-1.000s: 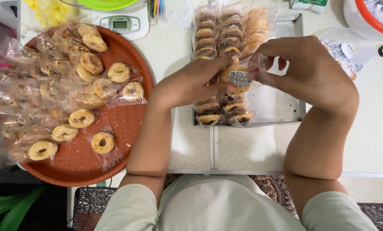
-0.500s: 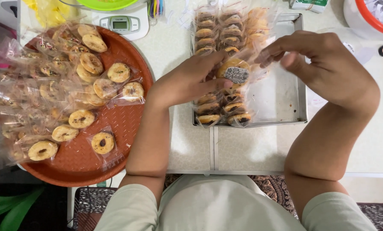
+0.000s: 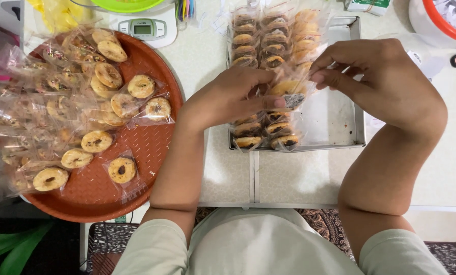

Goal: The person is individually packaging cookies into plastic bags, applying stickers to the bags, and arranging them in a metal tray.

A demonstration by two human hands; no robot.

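Observation:
My left hand [image 3: 233,97] pinches a round cookie in a clear wrapper [image 3: 288,91] over the metal tray [image 3: 340,127]. My right hand [image 3: 381,76] grips the wrapper's upper right edge between thumb and fingers. Beneath both hands, rows of wrapped cookies [image 3: 261,43] stand on edge along the tray's left side, with more [image 3: 266,135] near its front rim. The right part of the tray is bare metal.
A round brown-red tray [image 3: 151,147] at left holds several loose wrapped cookies [image 3: 122,169]. A small digital scale [image 3: 146,29] and a green bowl [image 3: 123,5] sit at the back. A white and red container [image 3: 442,20] stands at the back right.
My right hand has lifted off the cookie and drawn up and to the right, now holding only the wrapper's edge. My left hand keeps its pinch on the cookie.

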